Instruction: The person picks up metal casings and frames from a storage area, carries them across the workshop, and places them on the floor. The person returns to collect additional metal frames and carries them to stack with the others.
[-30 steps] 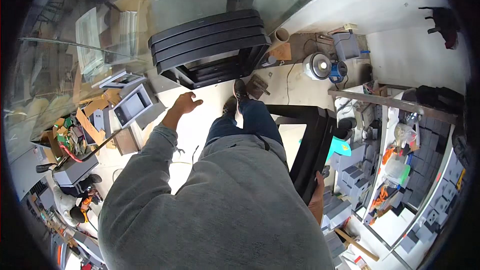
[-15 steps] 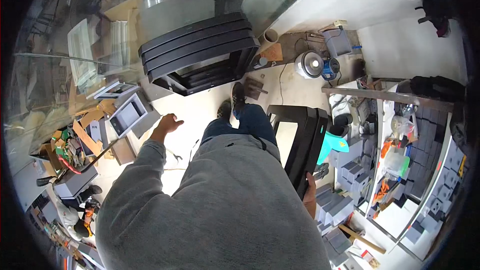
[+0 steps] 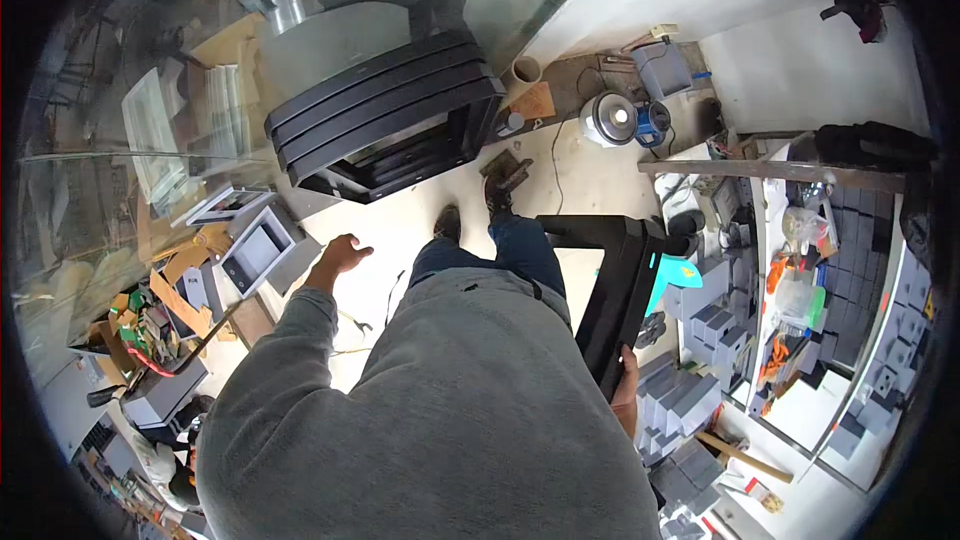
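Observation:
My right hand (image 3: 625, 390) grips the lower edge of a black rectangular frame (image 3: 628, 290), which hangs upright along my right side. Its opening shows the pale floor; whether it is one frame or two pressed together, I cannot tell. My left hand (image 3: 345, 255) is held out on the other side, empty, with fingers loosely bent and apart. Near it is a grey box with a framed opening (image 3: 258, 252). Ahead of my feet, a stack of similar black frames (image 3: 385, 105) stands by the glass.
Shelves (image 3: 760, 280) with many grey boxes line the right. A steel pot (image 3: 610, 118) and a blue device (image 3: 654, 124) sit near the wall, with a cable on the floor. A carton of scraps (image 3: 125, 325) stands left. Another person (image 3: 165, 470) is at lower left.
My feet have moved farther apart, the right one toward the back wall. The black frame stays in my right hand, and the surroundings have shifted slightly in view.

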Available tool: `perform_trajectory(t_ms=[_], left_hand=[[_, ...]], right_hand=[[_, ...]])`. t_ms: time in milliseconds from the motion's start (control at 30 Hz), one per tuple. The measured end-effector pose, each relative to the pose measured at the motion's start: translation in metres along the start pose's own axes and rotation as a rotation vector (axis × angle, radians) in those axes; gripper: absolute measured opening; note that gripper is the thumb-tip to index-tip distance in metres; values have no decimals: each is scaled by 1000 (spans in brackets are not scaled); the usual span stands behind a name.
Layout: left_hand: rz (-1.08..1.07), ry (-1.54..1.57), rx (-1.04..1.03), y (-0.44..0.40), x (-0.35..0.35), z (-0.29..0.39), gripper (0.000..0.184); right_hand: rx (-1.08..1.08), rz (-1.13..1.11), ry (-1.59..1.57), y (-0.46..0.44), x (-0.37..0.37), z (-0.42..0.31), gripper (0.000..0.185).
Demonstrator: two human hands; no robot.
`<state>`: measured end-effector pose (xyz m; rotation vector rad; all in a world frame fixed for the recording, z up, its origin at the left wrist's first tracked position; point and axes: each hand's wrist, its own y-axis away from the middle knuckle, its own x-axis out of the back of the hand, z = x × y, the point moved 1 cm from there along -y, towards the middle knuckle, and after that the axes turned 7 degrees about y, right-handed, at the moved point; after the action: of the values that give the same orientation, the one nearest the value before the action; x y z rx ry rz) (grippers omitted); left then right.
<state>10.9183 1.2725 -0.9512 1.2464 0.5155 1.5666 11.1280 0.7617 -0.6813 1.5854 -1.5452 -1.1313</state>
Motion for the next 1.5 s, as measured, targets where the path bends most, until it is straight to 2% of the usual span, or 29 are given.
perform_trajectory(t_ms=[167, 467, 567, 667, 867, 967, 1067, 1167, 1233, 1267, 1300, 1433, 1500], left_hand=[[45, 27, -60, -5, 11, 13, 66], [33, 62, -42, -8, 2, -2, 65], [33, 75, -19, 1, -6, -4, 65], [49, 97, 0, 4, -16, -13, 65], [56, 126, 85, 39, -24, -7, 66], [79, 211, 104, 49, -41, -18, 65], [137, 313, 105, 80, -47, 7, 65], [171, 372, 54, 102, -65, 29, 69], [207, 357, 44, 115, -85, 48, 71], [178, 373, 56, 136, -84, 73, 62], [144, 352, 13, 146, -92, 85, 63], [48, 422, -57, 189, -121, 129, 65], [32, 415, -71, 200, -137, 129, 68]], right_hand=[[92, -6, -37, 2, -6, 5, 54], [94, -44, -11, -9, -3, -1, 55], [63, -11, -19, -7, -15, -12, 54], [29, -108, -43, -16, -12, -23, 52], [22, -35, 77, -17, -12, -56, 44], [-100, -118, 76, -38, 6, -64, 40], [-90, -125, 192, -65, 31, -77, 39], [-200, -271, 321, -64, 24, -92, 42], [-172, -222, 395, -74, 29, -98, 40], [-134, -236, 423, -73, 24, -101, 40], [-97, -249, 449, -63, 10, -104, 40], [-289, -207, 455, -14, -48, -125, 39], [-263, -177, 429, 10, -66, -129, 39]])
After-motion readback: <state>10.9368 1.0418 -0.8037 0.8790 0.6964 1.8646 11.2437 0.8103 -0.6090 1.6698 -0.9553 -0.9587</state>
